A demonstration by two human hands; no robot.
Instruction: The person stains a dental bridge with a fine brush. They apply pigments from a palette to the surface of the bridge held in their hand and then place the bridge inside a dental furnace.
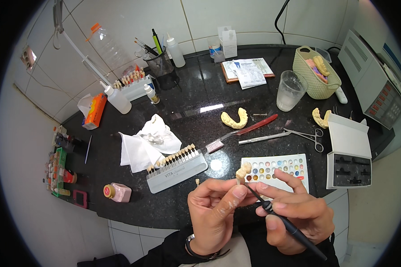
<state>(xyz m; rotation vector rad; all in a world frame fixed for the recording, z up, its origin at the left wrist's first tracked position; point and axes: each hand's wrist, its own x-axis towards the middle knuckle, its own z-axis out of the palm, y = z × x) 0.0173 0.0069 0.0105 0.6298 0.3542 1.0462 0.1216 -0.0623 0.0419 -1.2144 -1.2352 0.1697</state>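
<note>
My left hand (214, 211) pinches a small cream tooth-shaped piece (243, 171) between thumb and fingers, held above the counter's front edge. My right hand (296, 213) grips a thin black brush (280, 218), its tip touching the piece from below right. Just behind the hands lies a white palette (298, 162) with several small wells of colour. To the left stands a grey shade guide (176, 167) with a row of sample teeth, and one loose tooth tab (197, 181) lies near it.
The black counter (196, 93) holds crumpled white tissue (149, 142), a pink toothbrush (240, 133), a yellow dental cast (235, 119), scissors (309, 135), a plastic cup (291, 90), a woven basket (315, 73), an open white case (348, 155) and a pink jar (117, 192).
</note>
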